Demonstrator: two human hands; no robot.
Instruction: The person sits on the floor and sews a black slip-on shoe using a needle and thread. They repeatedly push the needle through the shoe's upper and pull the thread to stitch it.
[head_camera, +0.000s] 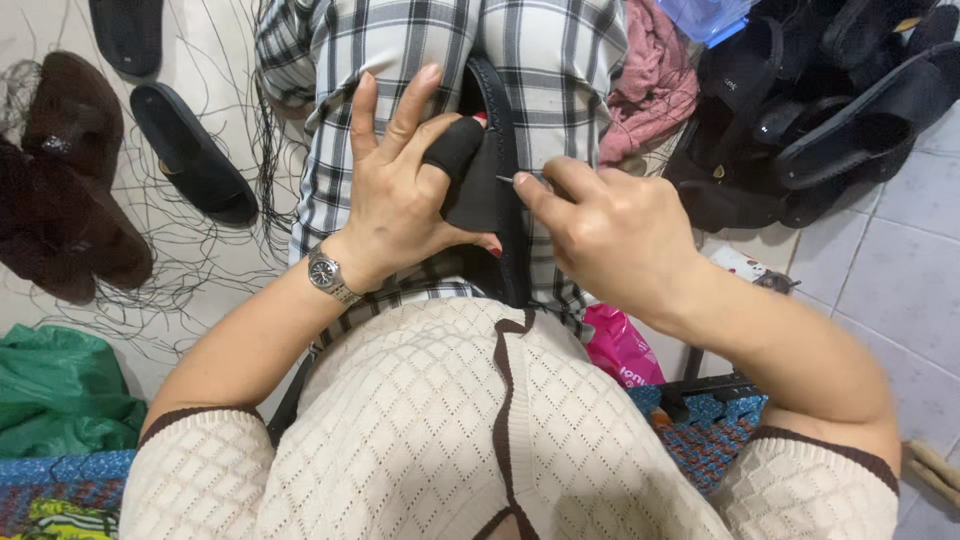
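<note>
Black sandal upper (487, 190), matte and curved, rests on the checked-trouser lap (560, 60). Left hand (395, 195) grips it, forefinger in a black fabric sleeve. Right hand (610, 235) pinches a thin needle (507, 180) against it.

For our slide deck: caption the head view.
Left hand steadies a black sandal while right hand works a needle.

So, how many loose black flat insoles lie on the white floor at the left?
2. One black flat insole lies at the top edge, partly cut off. The other black flat insole lies below it, beside the brown fuzzy slippers. More may be hidden.
</note>
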